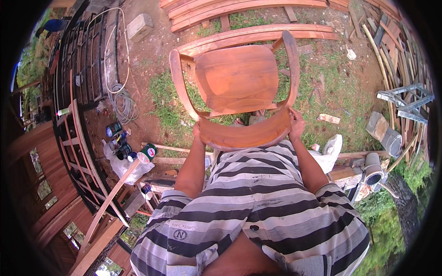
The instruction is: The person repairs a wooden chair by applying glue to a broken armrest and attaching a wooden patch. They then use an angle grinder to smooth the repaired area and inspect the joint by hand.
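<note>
A brown wooden armchair (237, 76) is in front of me, its curved backrest (246, 135) nearest my body. Its broad seat lies beyond, with a curved armrest on either side. At the backrest's left end, my left hand (197, 129) is closed on the wood, most of its fingers hidden behind it. My right hand (296, 123) grips the right end, where the backrest meets the armrest, with the fingers bent around the edge. Under the seat the chair's legs are hidden, and I cannot tell whether they touch the ground.
Long reddish planks (248, 16) are stacked beyond the chair. Paint cans (148, 152) and a white plastic bag (133, 172) are at left, near a coiled hose (123, 105). A concrete block (140, 27) lies farther off. Right are timber strips (391, 50) and a metal stand (407, 102).
</note>
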A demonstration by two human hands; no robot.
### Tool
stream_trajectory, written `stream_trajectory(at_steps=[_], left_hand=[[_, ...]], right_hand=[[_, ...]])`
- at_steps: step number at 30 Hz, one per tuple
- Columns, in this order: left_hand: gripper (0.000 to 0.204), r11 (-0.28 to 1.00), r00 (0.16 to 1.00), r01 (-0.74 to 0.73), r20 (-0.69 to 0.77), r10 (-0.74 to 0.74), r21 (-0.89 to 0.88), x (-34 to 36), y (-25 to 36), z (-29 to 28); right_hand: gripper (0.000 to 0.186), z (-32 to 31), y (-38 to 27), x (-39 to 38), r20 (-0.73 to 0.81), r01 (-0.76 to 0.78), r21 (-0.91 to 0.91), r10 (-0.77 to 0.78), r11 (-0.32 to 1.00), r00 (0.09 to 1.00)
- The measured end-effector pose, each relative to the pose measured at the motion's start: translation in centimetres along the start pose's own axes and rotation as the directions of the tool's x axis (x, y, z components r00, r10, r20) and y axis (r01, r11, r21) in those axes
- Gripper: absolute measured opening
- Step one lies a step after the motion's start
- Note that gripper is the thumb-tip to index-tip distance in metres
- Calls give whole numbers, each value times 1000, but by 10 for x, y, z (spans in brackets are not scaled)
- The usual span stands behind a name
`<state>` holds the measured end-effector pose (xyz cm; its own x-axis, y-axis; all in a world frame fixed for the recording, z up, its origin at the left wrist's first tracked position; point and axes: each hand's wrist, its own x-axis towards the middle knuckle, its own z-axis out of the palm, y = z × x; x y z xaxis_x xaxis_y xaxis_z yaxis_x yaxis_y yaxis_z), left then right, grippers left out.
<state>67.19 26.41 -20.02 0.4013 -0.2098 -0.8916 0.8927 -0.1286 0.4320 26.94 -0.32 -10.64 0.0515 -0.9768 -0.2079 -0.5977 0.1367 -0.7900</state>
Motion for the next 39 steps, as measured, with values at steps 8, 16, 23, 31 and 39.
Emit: stream_trajectory(at_steps=[8,16,23,31,39], left_hand=[[31,999,998,5,58,-3,-42,-16,4,16],[29,996,997,-62,-45,65,60,-16,14,6],[29,997,999,-29,-38,26,-76,-18,19,5],[31,992,991,-116,-56,118,40,-29,16,14],[30,995,995,-98,-16,98,21,-2,18,-16]], right_hand=[[16,1,-2,24,-17,-180,165,185,970,983],[19,5,-24,20,-56,-97,-5,96,995,994],[17,7,-28,23,-19,-69,-7,69,998,997],[15,9,-15,28,33,-151,31,150,988,988],[18,21,-18,25,-42,-137,86,141,987,989]])
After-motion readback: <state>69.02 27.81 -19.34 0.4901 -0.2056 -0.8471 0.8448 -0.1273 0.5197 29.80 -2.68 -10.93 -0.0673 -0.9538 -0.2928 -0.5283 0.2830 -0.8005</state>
